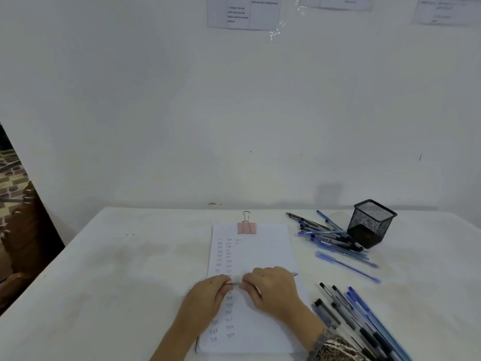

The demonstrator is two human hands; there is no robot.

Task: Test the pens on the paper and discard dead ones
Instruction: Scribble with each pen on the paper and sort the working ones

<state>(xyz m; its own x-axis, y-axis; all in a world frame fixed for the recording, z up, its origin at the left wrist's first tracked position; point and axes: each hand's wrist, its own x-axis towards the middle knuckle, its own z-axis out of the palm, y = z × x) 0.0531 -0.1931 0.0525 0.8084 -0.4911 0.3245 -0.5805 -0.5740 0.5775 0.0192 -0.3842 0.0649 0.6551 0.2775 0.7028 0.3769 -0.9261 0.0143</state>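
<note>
The paper (263, 254) is a white pad lying flat at the middle of the tabletop, its bottom edge close to the near edge. A pink binder clip (246, 227) grips its top edge. Columns of small handwritten "Test" marks run down its left part. A slim pen (234, 283) is held level and crosswise over the paper. The left hand (205, 298) pinches one end and the right hand (273, 287) curls round the rest, with a tip poking out at the right. One heap of blue and black pens (328, 235) lies toward the far right corner. A second heap (359, 316) fans out at the near right edge. A single blue pen (346, 267) lies between them, apart from both.
</note>
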